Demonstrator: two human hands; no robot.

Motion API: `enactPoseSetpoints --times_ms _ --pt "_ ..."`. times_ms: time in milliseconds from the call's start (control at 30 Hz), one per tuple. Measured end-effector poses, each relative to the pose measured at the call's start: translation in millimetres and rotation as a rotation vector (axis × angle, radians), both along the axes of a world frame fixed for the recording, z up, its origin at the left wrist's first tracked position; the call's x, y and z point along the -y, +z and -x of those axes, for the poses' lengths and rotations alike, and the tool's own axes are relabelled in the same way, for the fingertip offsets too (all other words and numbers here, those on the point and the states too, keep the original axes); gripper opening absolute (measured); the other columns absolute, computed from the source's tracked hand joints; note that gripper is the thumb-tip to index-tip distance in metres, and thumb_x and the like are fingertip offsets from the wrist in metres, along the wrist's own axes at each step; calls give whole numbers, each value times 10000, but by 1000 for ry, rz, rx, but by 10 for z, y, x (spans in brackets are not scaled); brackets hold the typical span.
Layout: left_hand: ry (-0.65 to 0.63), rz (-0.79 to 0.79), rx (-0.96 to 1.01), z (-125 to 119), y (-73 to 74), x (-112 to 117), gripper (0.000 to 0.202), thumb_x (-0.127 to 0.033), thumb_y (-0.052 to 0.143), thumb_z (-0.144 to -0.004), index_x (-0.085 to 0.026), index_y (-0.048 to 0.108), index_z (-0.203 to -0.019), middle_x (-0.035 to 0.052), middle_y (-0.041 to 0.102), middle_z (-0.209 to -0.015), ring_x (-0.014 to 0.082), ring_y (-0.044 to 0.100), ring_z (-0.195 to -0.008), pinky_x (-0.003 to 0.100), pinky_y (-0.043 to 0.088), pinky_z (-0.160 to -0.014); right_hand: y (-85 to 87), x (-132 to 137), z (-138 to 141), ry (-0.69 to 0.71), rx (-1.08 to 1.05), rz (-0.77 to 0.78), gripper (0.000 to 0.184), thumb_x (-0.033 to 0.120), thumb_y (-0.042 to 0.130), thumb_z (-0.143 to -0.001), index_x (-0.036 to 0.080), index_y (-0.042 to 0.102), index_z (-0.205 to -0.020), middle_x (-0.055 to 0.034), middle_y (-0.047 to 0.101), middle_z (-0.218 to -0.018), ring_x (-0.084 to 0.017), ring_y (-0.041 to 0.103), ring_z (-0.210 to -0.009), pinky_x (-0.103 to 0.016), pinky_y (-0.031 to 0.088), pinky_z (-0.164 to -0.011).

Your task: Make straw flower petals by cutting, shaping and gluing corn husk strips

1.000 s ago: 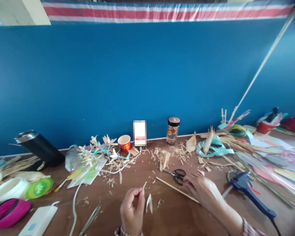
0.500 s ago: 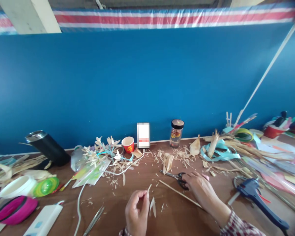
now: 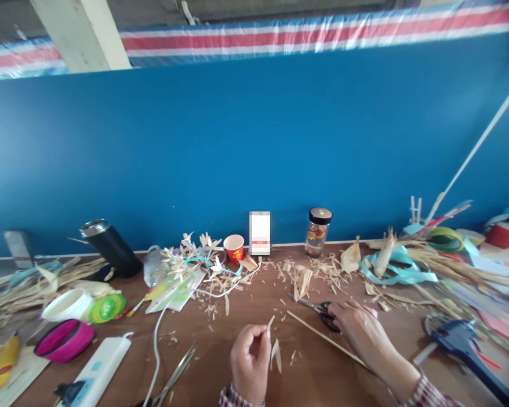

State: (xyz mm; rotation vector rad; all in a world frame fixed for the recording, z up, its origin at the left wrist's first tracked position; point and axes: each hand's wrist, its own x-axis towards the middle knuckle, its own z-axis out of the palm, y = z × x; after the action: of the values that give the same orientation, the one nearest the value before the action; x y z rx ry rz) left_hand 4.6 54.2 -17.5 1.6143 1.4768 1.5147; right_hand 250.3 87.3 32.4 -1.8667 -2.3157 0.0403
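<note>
My left hand [image 3: 249,362] is closed in a pinch on a thin pale strip of husk [image 3: 270,323] that points up from its fingertips. A second pale husk piece [image 3: 276,355] hangs just right of that hand. My right hand [image 3: 360,330] lies over the black handles of a pair of scissors [image 3: 318,308] on the brown table [image 3: 220,345], fingers curled onto them. A thin wooden stick [image 3: 322,338] runs diagonally under my right hand.
A red paper cup [image 3: 234,247], a glass jar [image 3: 318,232] and a black flask [image 3: 112,249] stand by the blue wall. Husk flowers [image 3: 190,261], husk scraps, teal ribbon [image 3: 396,271], a blue glue gun [image 3: 464,345], a pink bowl [image 3: 63,339], and tweezers [image 3: 176,373] litter the table.
The view has swung left, so everything shifted right in frame. My right hand slid from beside the scissors onto their handles. My left hand keeps its pinch on the strip.
</note>
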Motion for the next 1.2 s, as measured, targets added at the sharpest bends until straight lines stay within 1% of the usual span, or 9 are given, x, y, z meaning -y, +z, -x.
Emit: enactPoseSetpoints --times_ms 133,300,533,733,800,867,1000,1100,1200 --pt "14 3 0 4 -9 -1 121 -252 545 -793 -161 622 -775 47 628 -717 160 601 -654 253 502 -603 -47 -18 -23 31 5 -18 168 122 476 -732 226 608 -747 -21 650 -739 -199 576 -774 -272 334 -637" --pt "12 13 -12 -3 -4 -1 114 -243 539 -795 -161 614 -769 48 622 -706 157 595 -634 256 502 -607 -86 -28 -37 25 27 -35 152 144 475 -739 223 605 -732 -25 644 -720 -210 577 -767 -284 337 -645" --pt "36 2 -10 -11 39 -3 141 -262 543 -787 -158 625 -736 40 627 -670 150 601 -599 242 506 -586 -29 0 3 31 45 -9 179 137 442 -751 220 600 -760 -44 645 -758 -224 584 -785 -298 349 -650" --pt "21 -2 14 -29 -44 -27 166 -293 542 -787 -163 634 -740 43 620 -657 147 587 -585 231 496 -558 -33 3 -26 18 -77 -7 244 129 438 -709 249 600 -847 -40 646 -839 -232 578 -854 -323 383 -711" --pt "67 -18 62 -55 -80 -44 200 -328 544 -782 -164 632 -710 38 607 -622 144 573 -560 228 489 -537 -77 -12 -37 14 -192 28 256 145 441 -703 257 596 -873 -32 645 -869 -228 578 -866 -322 398 -720" --pt "121 -47 97 -79 -106 -60 229 -361 553 -770 -166 630 -677 31 598 -591 140 561 -537 224 484 -522 -137 -25 -28 29 -367 104 255 165 442 -703 247 586 -897 -31 646 -875 -214 585 -849 -317 420 -732" --pt "152 -68 107 -102 -143 -75 258 -394 563 -753 -172 631 -641 26 593 -562 135 552 -514 221 482 -511 -242 -22 23 75 -845 352 343 233 459 -733 197 537 -1066 -51 648 -850 -191 603 -792 -307 462 -733" --pt "162 -29 136 -107 -172 -83 266 -404 572 -744 -168 637 -640 28 598 -557 138 552 -513 222 477 -503 -225 3 41 43 -1174 491 463 350 520 -746 192 500 -1181 -80 648 -917 -211 600 -869 -327 471 -761" --pt "171 57 179 -114 -168 -139 289 -421 581 -731 -157 641 -632 27 596 -544 134 543 -492 221 462 -484 -137 34 60 34 -1381 601 501 467 585 -718 246 536 -1164 -81 631 -1008 -231 575 -966 -347 449 -841"
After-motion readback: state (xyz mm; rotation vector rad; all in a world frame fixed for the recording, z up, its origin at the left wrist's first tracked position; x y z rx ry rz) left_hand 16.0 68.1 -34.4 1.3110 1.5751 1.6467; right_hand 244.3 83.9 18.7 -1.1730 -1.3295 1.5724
